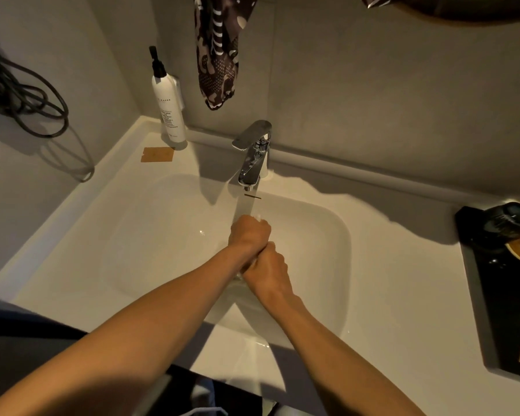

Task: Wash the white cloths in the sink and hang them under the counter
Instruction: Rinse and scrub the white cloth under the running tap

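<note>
Both fists are clenched together over the middle of the white sink [132, 229], wringing a white cloth [258, 217] that shows only as small bits above and between the fingers. My left hand [248, 234] is the farther one, right under the stream of water running from the chrome faucet [252, 154]. My right hand [266, 270] grips the near end of the cloth just below it. Most of the cloth is hidden inside the hands.
A white pump bottle [168, 109] stands at the back left corner beside a small orange card [157, 154]. A patterned dark cloth [216, 52] hangs on the wall above the faucet. A black tray [493, 295] with dark items sits on the right. Dark cables [21, 97] hang at left.
</note>
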A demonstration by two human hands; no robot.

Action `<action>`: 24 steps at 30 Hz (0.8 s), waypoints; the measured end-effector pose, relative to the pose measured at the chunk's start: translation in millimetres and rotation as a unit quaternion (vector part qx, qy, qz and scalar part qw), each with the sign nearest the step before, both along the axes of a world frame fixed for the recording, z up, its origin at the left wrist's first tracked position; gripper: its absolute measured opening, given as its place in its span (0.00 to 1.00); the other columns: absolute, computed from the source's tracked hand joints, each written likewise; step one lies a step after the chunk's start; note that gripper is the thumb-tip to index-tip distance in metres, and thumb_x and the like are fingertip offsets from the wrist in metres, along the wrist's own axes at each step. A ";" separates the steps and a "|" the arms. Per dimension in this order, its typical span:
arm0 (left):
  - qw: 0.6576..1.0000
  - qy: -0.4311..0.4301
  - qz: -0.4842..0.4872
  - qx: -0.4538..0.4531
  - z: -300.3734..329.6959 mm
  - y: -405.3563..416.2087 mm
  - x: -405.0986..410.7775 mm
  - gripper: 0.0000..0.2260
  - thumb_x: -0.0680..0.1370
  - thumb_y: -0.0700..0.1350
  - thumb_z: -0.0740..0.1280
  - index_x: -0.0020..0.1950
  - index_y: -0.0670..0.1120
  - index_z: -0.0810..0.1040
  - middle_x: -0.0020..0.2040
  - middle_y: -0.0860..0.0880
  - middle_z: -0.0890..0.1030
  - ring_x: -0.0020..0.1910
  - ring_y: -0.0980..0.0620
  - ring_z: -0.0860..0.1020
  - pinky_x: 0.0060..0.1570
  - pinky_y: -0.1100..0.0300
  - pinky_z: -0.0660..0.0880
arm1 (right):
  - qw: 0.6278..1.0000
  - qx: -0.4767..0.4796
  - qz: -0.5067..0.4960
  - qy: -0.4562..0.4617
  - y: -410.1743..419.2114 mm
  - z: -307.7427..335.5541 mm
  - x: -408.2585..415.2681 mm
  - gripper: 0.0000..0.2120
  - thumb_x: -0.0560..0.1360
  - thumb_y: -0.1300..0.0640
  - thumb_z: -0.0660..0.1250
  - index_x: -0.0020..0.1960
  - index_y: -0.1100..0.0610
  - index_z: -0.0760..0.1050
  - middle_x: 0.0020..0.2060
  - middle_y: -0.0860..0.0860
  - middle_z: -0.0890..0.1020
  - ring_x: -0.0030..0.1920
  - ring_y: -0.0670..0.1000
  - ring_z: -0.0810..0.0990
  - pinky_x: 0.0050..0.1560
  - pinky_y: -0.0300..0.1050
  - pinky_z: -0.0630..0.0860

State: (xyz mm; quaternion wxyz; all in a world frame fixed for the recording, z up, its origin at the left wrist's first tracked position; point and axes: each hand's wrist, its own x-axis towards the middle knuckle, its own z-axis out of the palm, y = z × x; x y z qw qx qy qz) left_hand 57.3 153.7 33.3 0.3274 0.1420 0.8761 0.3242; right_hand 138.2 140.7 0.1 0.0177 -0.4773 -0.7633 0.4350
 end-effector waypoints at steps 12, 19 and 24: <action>0.975 -0.184 0.122 -0.003 -29.9 -29.9 4.4 0.13 0.81 0.45 0.58 0.40 0.41 0.75 0.38 0.45 0.76 0.38 0.44 0.76 0.41 0.57 0.72 | 0.993 0.031 0.076 -0.081 -35.6 -11.8 16.7 0.24 0.77 0.52 0.67 0.68 0.60 0.65 0.58 0.58 0.81 0.55 0.60 0.82 0.52 0.51 0.78; 0.897 -0.376 0.147 0.182 21.4 -31.1 -17.2 0.19 0.78 0.47 0.62 0.29 0.45 0.65 0.24 0.45 0.64 0.21 0.48 0.63 0.27 0.61 0.68 | 0.952 -0.266 -0.039 0.146 -12.6 49.7 44.2 0.21 0.71 0.44 0.74 0.58 0.50 0.71 0.53 0.52 0.83 0.49 0.51 0.83 0.46 0.49 0.78; 0.862 -0.439 0.018 0.251 49.6 -26.1 -19.4 0.27 0.78 0.47 0.61 0.19 0.46 0.62 0.16 0.48 0.61 0.17 0.48 0.63 0.39 0.54 0.74 | 0.707 -0.628 -0.173 0.273 8.4 43.1 54.3 0.41 0.70 0.27 0.61 0.67 0.59 0.77 0.62 0.60 0.82 0.61 0.63 0.80 0.63 0.63 0.73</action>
